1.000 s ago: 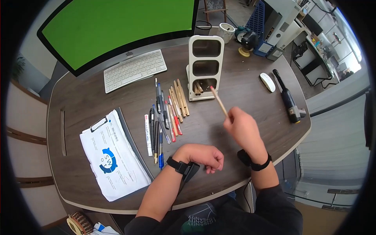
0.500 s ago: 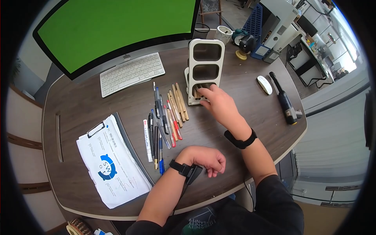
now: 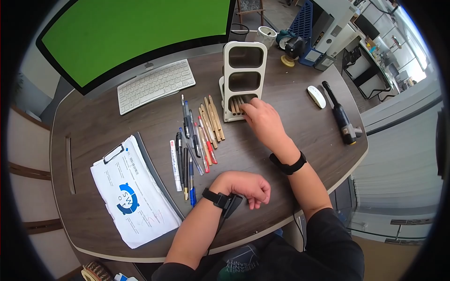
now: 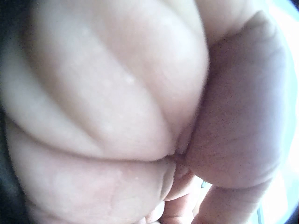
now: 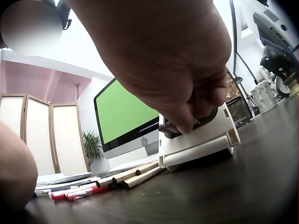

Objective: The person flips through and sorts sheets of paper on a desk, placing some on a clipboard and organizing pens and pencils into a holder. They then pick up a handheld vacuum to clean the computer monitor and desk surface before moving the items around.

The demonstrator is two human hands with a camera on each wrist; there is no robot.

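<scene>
My right hand (image 3: 266, 122) is at the lowest opening of a white upright organizer (image 3: 226, 97), its fingers curled and the fingertips inside the opening. Several wooden pencils (image 3: 236, 107) lie in that compartment, their ends beside my thumb. In the right wrist view, the thumb and fingers of my right hand (image 5: 187, 88) reach into the organizer's front (image 5: 196, 148); I cannot tell whether they pinch a pencil. My left hand (image 3: 251, 188) rests on the desk with loosely curled fingers, nothing in it. The left wrist view shows only its palm and folded fingers (image 4: 233, 116).
Wooden pencils (image 3: 215, 119), red pens (image 3: 210, 149), a white marker (image 3: 175, 164) and several dark and blue pens lie left of the organizer. Around them are a clipboard with papers (image 3: 136, 192), a keyboard (image 3: 157, 86), a monitor (image 3: 136, 37), a mouse (image 3: 316, 97) and a black handheld tool (image 3: 344, 119).
My right hand held a pencil out in front of the organizer, then moved up and left to the lowest opening, where that pencil no longer stands out. My left hand has stayed in place.
</scene>
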